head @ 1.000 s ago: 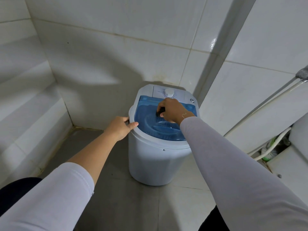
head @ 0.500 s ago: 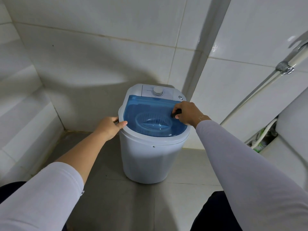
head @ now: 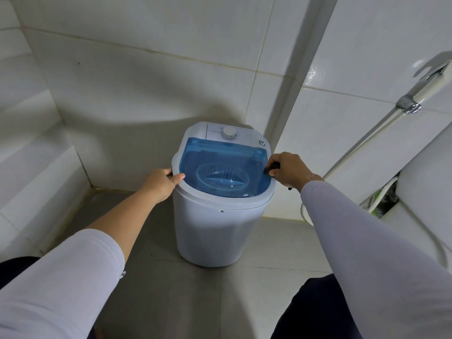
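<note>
A small white washing machine (head: 215, 231) stands on the grey floor by the tiled wall. Its blue see-through lid (head: 220, 162) lies closed, and a basket shows through it. A white dial (head: 229, 133) sits on the panel behind the lid. My left hand (head: 162, 183) grips the machine's left rim, thumb on top. My right hand (head: 288, 171) is at the right rim, fingers curled round a small black object (head: 271, 168) that touches the lid's edge.
White tiled walls close in behind and on the left, with a tiled step (head: 36, 192) at the left. A hose with a metal fitting (head: 408, 106) runs down the right wall. A white fixture (head: 425, 192) stands at the right. Grey floor tiles (head: 195, 297) lie in front.
My right hand has moved with the black object from the middle of the lid to its right edge. The left hand has stayed on the left rim. The view has pulled back.
</note>
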`<action>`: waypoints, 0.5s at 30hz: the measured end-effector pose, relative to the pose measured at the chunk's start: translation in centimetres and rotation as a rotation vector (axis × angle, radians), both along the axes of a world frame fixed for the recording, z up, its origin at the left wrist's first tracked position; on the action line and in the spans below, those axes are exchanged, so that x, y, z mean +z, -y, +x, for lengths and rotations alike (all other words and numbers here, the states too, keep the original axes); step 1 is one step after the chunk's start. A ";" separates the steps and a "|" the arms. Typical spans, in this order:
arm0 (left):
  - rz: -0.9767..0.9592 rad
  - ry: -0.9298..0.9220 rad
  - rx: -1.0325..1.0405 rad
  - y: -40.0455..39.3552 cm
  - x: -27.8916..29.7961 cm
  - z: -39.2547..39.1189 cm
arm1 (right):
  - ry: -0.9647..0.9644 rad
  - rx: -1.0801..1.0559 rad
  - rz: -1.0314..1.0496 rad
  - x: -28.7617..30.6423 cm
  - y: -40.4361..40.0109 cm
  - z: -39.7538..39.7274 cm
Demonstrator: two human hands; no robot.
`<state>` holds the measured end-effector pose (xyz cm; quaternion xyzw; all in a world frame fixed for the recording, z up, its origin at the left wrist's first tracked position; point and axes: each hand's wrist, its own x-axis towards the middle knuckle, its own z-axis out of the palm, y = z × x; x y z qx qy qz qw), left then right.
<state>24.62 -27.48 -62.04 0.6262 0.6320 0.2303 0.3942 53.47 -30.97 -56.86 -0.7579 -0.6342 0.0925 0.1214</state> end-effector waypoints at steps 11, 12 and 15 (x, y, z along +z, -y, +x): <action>0.034 0.082 -0.061 0.8 -0.8 -0.8 | 0.049 0.413 0.051 3.7 -5.4 -13.0; 0.028 0.097 -0.057 0.7 -0.9 -0.8 | 0.059 0.447 0.044 3.4 -5.8 -14.2; 0.030 0.114 -0.067 0.4 -1.4 -1.1 | 0.060 0.496 0.012 2.3 -6.4 -17.0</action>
